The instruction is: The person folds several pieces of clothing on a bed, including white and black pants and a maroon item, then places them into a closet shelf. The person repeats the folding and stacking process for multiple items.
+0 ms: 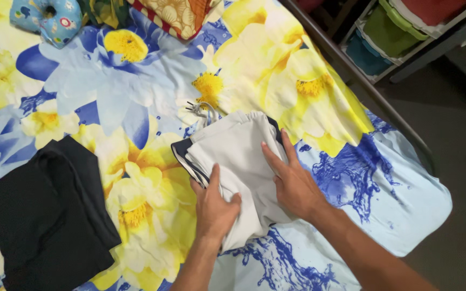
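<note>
Where the bed meets a dark tiled floor [459, 134], a flowered blue-and-yellow sheet [136, 91] is spread, with shelving of coloured bins [395, 27] seen beyond. A black garment [49, 210] lies left. The folded pale grey shorts [244, 161] are pressed flat by the left hand [214, 207] and right hand [292, 180], both unclenched.

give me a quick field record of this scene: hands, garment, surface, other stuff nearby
left hand: flat on the light grey garment, near its dark-trimmed edge
right hand: palm down on the same garment, fingers spread
garment: partly folded, lying on the bed
surface: floral bedsheet, blue and yellow
nearby: black garment to the left; small patterned cushion at top left; shelf with coloured bins beside the bed
</note>
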